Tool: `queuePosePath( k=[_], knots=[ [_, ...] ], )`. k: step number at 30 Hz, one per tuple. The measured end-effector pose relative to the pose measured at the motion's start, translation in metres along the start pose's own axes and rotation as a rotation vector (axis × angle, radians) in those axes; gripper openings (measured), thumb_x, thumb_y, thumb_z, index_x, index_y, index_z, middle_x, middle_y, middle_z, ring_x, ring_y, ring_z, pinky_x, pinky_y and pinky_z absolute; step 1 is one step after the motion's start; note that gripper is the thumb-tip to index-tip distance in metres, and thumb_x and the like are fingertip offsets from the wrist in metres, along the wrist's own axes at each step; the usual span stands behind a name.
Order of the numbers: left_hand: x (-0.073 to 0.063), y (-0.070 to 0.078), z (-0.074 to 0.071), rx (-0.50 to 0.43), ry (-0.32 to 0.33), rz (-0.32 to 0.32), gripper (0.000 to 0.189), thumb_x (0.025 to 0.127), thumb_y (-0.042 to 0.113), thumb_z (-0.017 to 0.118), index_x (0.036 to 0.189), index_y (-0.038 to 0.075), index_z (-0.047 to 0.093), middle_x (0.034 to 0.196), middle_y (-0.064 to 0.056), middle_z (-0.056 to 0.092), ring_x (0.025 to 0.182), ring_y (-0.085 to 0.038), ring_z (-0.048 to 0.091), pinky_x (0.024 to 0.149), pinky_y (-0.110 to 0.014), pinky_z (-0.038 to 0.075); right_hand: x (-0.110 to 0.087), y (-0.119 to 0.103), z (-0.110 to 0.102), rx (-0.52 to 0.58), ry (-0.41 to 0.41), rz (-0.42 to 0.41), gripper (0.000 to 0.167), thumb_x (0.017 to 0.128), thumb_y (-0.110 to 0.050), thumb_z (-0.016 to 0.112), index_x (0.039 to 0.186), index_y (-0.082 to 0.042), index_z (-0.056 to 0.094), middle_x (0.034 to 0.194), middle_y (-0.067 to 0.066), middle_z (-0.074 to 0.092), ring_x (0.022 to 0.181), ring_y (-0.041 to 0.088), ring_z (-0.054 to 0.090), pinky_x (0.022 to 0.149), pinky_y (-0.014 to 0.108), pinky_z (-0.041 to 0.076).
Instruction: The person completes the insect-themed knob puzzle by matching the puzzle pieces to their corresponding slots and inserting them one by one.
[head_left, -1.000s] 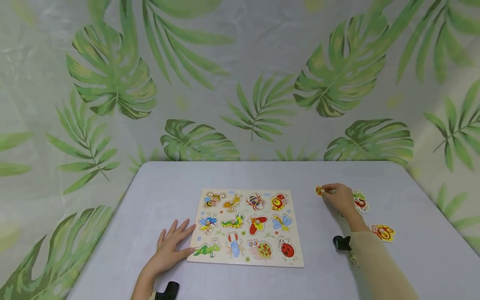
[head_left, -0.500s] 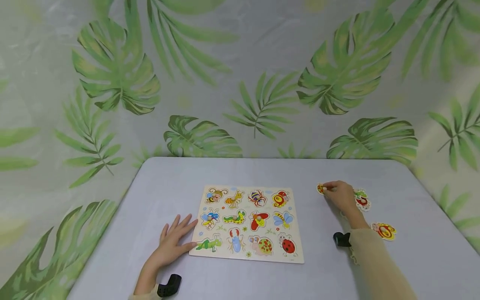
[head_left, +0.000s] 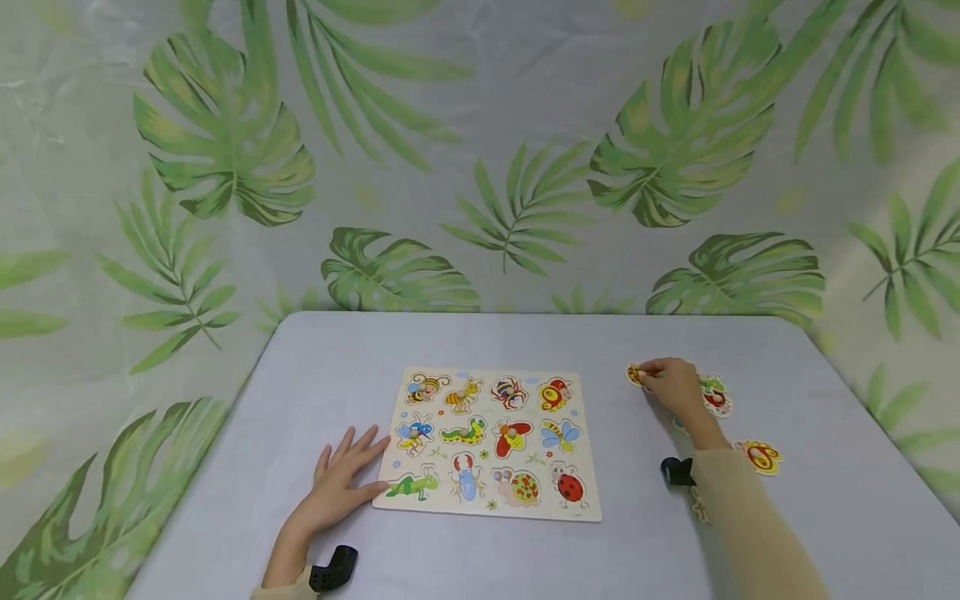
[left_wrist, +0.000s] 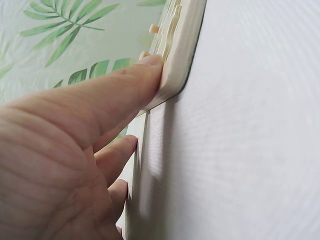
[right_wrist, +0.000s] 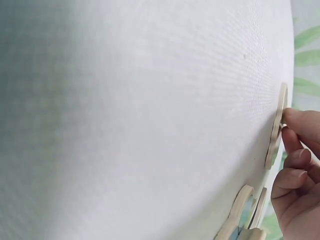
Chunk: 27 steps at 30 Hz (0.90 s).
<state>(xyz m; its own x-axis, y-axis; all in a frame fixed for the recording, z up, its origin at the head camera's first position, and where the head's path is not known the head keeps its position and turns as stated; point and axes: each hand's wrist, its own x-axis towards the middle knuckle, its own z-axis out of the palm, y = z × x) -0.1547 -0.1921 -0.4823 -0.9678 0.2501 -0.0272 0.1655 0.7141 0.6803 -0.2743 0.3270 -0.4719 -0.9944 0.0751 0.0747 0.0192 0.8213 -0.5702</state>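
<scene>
A wooden insect puzzle board (head_left: 487, 454) lies on the table, with small knobs on several of its pictures. My left hand (head_left: 339, 487) is spread at the board's left side; its thumb (left_wrist: 145, 75) touches the near corner, and other fingertips reach the side edge. Over to the right, my right hand (head_left: 673, 390) pinches a red-spotted yellow puzzle piece (head_left: 633, 374) by its knob. In the right wrist view this puzzle piece (right_wrist: 276, 125) is seen edge-on, low over or on the table; which, I cannot tell. My fingers hide much of its face.
Right of my right hand lie a red-and-green puzzle piece (head_left: 716, 397) and a yellow-and-red butterfly piece (head_left: 761, 457). Another piece (head_left: 701, 505) is partly under the right sleeve. More pieces (right_wrist: 240, 215) lie below the hand in the right wrist view. Leaf-patterned cloth (head_left: 510, 167) hangs behind the table.
The head view has shifted slightly. Both hands stay nearly where they were, the right one still pinching the same puzzle piece and the left one at the board's edge.
</scene>
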Motion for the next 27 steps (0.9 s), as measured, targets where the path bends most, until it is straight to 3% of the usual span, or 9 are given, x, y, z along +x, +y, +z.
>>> queuePosePath(
  k=[7, 19, 27],
  knots=[
    [0.000, 0.000, 0.002, 0.013, 0.007, 0.015, 0.062, 0.082, 0.030, 0.069, 0.138, 0.017, 0.047, 0.154, -0.013, 0.030, 0.144, -0.045, 0.008, 0.111, -0.064, -0.007, -0.002, -0.002, -0.006, -0.019, -0.050, -0.014, 0.025, 0.090, -0.012, 0.059, 0.103, 0.007, 0.068, 0.094, 0.025, 0.070, 0.070, 0.018, 0.062, 0.056, 0.023, 0.045],
    [0.002, 0.004, -0.002, -0.003, -0.009, 0.013, 0.062, 0.082, 0.025, 0.069, 0.139, 0.014, 0.046, 0.154, -0.014, 0.028, 0.145, -0.044, 0.006, 0.112, -0.063, -0.009, -0.009, -0.003, -0.012, -0.023, -0.063, -0.037, 0.026, 0.091, -0.014, 0.058, 0.102, 0.007, 0.068, 0.088, 0.023, 0.071, 0.061, 0.012, 0.060, 0.053, 0.024, 0.045],
    [0.001, 0.002, -0.002, 0.002, -0.019, 0.000, 0.062, 0.083, 0.026, 0.068, 0.140, 0.014, 0.045, 0.155, -0.013, 0.027, 0.145, -0.044, 0.005, 0.111, -0.063, -0.009, -0.012, -0.008, -0.012, -0.046, -0.081, -0.046, 0.026, 0.090, -0.016, 0.059, 0.101, 0.006, 0.069, 0.094, 0.025, 0.070, 0.064, 0.015, 0.058, 0.053, 0.024, 0.043]
  ],
)
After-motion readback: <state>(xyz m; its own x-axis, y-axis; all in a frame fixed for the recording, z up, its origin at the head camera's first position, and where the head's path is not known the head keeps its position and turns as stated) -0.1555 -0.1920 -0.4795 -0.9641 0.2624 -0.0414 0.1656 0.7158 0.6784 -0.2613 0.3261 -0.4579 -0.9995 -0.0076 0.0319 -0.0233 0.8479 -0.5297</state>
